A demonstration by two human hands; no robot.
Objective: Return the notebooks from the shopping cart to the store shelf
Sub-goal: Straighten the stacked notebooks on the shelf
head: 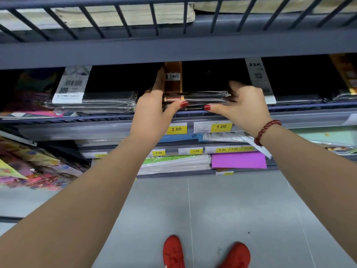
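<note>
A person's left hand [154, 105] and right hand [241, 105] clasp either end of a stack of wrapped notebooks [195, 98] at the shelf's front rail [108, 118]. The slippery wrapping could let the top notebooks slide off, likely if released before pushing deeper.

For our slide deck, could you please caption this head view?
Both hands, left hand and right hand, press a stack of wrapped black notebooks onto the shelf.

Yellow price tags [221, 126]: 2.00, 1.00; notebook band [255, 65]: 25K.
</note>
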